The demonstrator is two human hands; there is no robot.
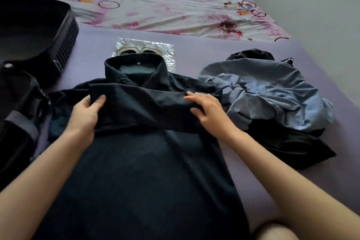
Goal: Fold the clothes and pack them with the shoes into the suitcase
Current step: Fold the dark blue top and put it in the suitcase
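**Shirt half folded, nothing packed yet**

Far left of the shirt [148, 161], the suitcase [35, 31] lies open; what shows of its inside is dark, and I can make out nothing packed in it.

The left hand [85, 111] is at the shirt's left side. It grips the end of a band of cloth folded across the chest, with the thumb on top and the fingers tucked underneath.

The shirt itself lies spread on the purple mat [194, 50], collar pointing away from the person and the long body running back towards them.

Just beyond the collar sit the shoes [140, 51] on a clear plastic bag, partly hidden by the collar.

The right hand [206, 107] lies on the right end of the same band, fingers nearly straight, pressing the cloth flat and holding nothing.

Right of the shirt and touching its shoulder is a crumpled blue garment [268, 91], heaped over a black garment [288, 146].

The step in hand looks like the sleeve fold on the first piece of clothing. The next move probably calls for smoothing this band flat, then bringing the lower body up towards the collar without letting the sleeves slip out. The heap, the shoes and the packing all remain to be done.
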